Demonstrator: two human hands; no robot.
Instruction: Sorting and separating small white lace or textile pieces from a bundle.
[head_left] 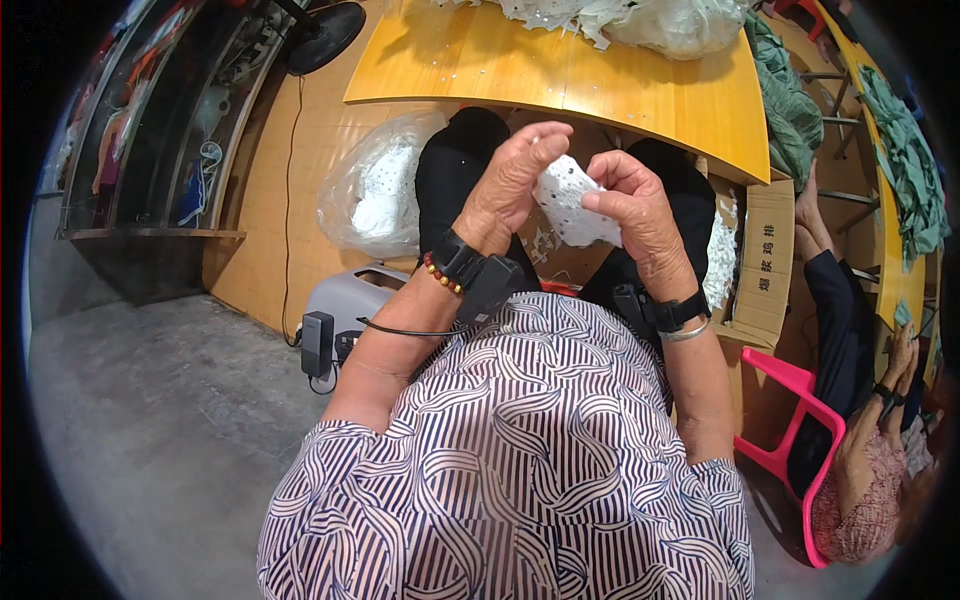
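Above my lap, a small white piece of perforated sheet [572, 207] with scattered holes is stretched between my two hands. My right hand [640, 205] pinches its right edge between thumb and bent fingers. At its upper left edge, my left hand [508, 185] has thumb and fingers close together on the piece; the fingertips behind it are partly hidden. Beneath the piece, white scraps show between my dark-trousered knees.
A yellow table [560, 70] ahead carries a heap of white sheets and plastic [670, 25]. A clear bag of white pieces [380, 190] lies left of my knees. At right stand a cardboard box [765, 265] of white scraps and a pink chair [785, 450] beside another seated person [850, 490].
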